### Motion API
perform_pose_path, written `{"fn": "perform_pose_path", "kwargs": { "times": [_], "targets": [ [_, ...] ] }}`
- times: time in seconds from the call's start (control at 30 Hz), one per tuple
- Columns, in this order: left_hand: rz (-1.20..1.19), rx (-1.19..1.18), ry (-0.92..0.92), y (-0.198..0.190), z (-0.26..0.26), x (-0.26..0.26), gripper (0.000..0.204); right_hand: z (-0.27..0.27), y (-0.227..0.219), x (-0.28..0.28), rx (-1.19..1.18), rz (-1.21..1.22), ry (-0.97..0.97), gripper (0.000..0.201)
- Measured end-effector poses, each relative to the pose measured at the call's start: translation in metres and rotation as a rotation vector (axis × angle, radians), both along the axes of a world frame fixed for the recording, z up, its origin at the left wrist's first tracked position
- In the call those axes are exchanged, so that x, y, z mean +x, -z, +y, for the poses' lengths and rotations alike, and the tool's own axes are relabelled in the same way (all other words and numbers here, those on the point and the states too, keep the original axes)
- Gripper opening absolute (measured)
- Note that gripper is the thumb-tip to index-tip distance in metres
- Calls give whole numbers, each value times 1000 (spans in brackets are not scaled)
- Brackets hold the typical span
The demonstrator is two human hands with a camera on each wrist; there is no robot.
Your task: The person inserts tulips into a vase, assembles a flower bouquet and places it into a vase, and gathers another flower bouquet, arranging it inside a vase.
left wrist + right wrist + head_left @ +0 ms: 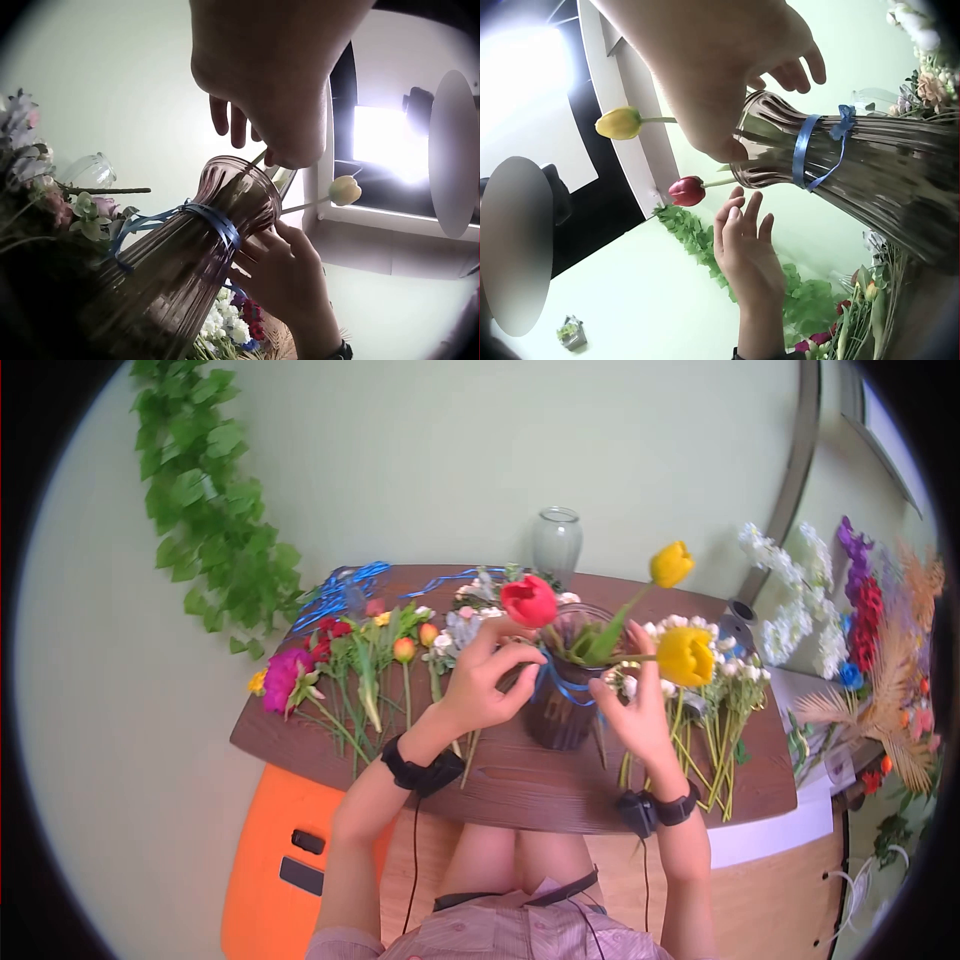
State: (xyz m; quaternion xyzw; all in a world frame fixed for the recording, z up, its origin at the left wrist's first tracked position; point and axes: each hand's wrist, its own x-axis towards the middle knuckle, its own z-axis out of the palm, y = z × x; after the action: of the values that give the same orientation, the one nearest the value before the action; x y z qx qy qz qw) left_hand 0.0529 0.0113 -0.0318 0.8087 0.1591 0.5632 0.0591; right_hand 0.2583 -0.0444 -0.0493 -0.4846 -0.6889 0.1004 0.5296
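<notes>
A ribbed, dark tinted glass vase (560,722) stands near the middle of the table, a blue ribbon (803,152) tied below its flared rim. A red tulip (528,603) leans left from its mouth; one yellow tulip (672,564) rises to the upper right, and a second yellow tulip (686,657) leans right. My left hand (490,678) is at the left of the rim, fingers loosely bent beside the red tulip's stem. Opposite it, my right hand (638,710) has its fingers extended along the rim's right side. In the left wrist view, those fingertips overlap the vase's neck.
Loose flowers (370,660) lie on the table's left, with blue ribbon strands (340,595) behind them. White blooms with green stems (715,740) lie at the right. A clear glass vase (557,543) stands at the back. An orange chair (262,860) is at lower left.
</notes>
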Motion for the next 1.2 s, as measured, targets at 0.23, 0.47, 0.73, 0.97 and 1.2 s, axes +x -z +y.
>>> {"fn": "perform_pose_path", "kwargs": {
  "times": [0.23,0.47,0.73,0.97,1.2],
  "targets": [
    [174,-147,-309,0,20,-69,10,3,-3,-7,-120,144,-119,81],
    [588,-649,-756,38,52,-141,13,24,15,-9,-119,216,-218,65],
    [677,-706,-856,72,88,-160,20,23,16,-13,-233,236,-158,48],
    [1000,-931,-785,69,80,-99,49,25,21,-12,-241,253,-141,45],
    [895,-1104,-767,79,86,-91,41,20,13,-16,-257,304,-145,40]
  ]
}}
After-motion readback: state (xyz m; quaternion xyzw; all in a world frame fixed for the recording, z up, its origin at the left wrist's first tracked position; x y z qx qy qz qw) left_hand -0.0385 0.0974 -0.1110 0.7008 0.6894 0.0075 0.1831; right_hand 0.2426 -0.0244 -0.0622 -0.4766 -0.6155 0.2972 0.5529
